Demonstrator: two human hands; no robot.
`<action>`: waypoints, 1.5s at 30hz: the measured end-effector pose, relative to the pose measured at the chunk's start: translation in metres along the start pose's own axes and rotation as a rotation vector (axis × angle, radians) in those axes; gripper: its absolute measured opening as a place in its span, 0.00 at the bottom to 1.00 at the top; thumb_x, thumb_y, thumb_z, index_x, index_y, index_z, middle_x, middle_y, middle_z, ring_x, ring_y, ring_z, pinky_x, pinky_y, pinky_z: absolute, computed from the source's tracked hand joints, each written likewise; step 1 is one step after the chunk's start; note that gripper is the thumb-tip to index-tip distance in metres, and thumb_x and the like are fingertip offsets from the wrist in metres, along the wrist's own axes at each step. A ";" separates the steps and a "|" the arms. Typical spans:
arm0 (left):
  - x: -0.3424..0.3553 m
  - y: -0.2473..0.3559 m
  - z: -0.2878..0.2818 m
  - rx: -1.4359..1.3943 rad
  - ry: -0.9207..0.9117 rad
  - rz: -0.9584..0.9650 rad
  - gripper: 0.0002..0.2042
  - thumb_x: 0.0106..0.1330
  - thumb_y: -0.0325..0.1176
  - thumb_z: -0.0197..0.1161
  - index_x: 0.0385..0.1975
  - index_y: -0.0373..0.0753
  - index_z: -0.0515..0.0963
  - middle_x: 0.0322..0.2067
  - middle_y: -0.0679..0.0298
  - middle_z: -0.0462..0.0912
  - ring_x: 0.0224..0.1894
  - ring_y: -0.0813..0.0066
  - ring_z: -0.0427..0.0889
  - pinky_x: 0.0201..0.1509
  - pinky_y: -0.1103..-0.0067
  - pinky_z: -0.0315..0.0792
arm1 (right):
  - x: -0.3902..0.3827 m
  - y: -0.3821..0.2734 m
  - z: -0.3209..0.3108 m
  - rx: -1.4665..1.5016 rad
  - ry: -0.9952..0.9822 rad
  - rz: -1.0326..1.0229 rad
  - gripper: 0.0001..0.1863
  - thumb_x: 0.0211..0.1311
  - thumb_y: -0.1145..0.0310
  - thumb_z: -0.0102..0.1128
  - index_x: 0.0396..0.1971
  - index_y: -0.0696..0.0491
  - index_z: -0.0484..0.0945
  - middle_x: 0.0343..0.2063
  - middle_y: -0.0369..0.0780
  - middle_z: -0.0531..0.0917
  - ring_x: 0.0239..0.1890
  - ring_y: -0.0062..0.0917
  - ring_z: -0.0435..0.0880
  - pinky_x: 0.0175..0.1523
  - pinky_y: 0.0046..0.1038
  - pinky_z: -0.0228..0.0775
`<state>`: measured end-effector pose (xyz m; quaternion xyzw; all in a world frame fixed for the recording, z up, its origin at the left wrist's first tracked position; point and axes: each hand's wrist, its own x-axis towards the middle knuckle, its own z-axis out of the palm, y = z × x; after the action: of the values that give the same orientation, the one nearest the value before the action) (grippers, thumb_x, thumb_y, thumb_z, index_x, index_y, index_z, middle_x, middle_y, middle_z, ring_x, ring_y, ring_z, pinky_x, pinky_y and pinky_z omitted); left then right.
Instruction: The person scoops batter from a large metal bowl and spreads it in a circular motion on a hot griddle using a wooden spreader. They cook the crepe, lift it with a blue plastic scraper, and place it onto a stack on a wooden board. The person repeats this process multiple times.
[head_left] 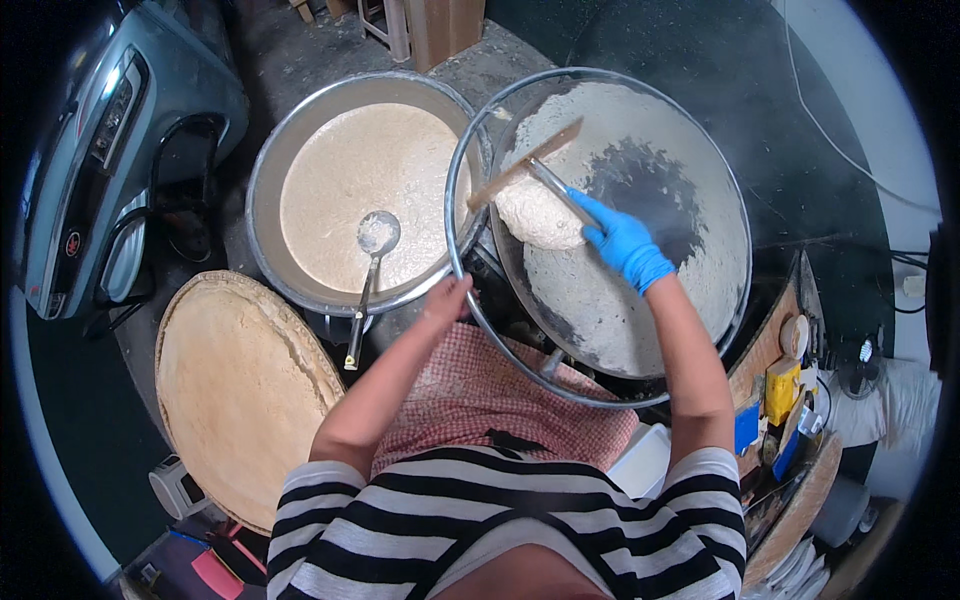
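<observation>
My right hand (pixel 625 243), in a blue glove, is closed round the metal handle of a wooden-bladed spreader (pixel 550 150). The blade lies tilted over the left part of a dark round griddle (pixel 640 200), beside a lump of pale batter (pixel 540 213). A thin, uneven coat of batter covers much of the griddle, with a dark bare patch in the middle. Bare, my left hand (pixel 450 300) grips the metal ring (pixel 478 312) round the griddle at its lower left. Left of it stands a large metal pot (pixel 262 200) of batter, with a ladle (pixel 366 290) resting in it.
A stack of large round flatbreads (pixel 240 390) sits at lower left. A pale motor scooter (pixel 110 150) stands at far left. On the right are wooden boards (pixel 800 500) and a yellow packet (pixel 782 390). A wooden stool (pixel 385 25) is at the top.
</observation>
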<state>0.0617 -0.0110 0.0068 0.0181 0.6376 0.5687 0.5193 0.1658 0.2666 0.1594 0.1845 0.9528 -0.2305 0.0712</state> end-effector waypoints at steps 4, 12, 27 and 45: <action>-0.045 -0.040 0.037 -0.045 0.032 0.040 0.11 0.65 0.39 0.52 0.33 0.37 0.72 0.26 0.66 0.78 0.28 0.78 0.75 0.30 0.83 0.69 | 0.014 0.037 -0.036 0.178 -0.011 -0.030 0.26 0.53 0.79 0.50 0.53 0.39 0.70 0.46 0.42 0.77 0.45 0.29 0.77 0.52 0.26 0.66; -0.050 -0.041 0.050 -0.200 0.100 0.049 0.09 0.65 0.34 0.52 0.34 0.34 0.72 0.29 0.61 0.79 0.29 0.75 0.77 0.31 0.81 0.73 | 0.003 0.100 -0.075 0.291 -0.069 0.046 0.28 0.51 0.83 0.45 0.53 0.44 0.71 0.44 0.32 0.78 0.42 0.17 0.72 0.51 0.19 0.62; 0.005 0.035 -0.016 -0.013 0.178 0.019 0.14 0.64 0.44 0.53 0.37 0.40 0.74 0.25 0.71 0.75 0.24 0.85 0.73 0.27 0.89 0.69 | -0.056 0.067 -0.043 -0.075 0.182 0.304 0.23 0.56 0.69 0.52 0.53 0.36 0.68 0.42 0.46 0.77 0.42 0.42 0.77 0.46 0.37 0.69; -0.055 -0.058 0.071 -0.203 0.170 -0.028 0.15 0.66 0.44 0.49 0.30 0.39 0.72 0.28 0.63 0.78 0.24 0.77 0.72 0.28 0.82 0.67 | -0.071 0.062 -0.016 -0.021 0.391 0.385 0.24 0.56 0.70 0.50 0.54 0.34 0.67 0.35 0.47 0.78 0.35 0.44 0.77 0.42 0.39 0.69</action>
<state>0.1682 -0.0152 0.0120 -0.0920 0.6185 0.6226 0.4705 0.2543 0.3031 0.1639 0.4026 0.8981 -0.1629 -0.0698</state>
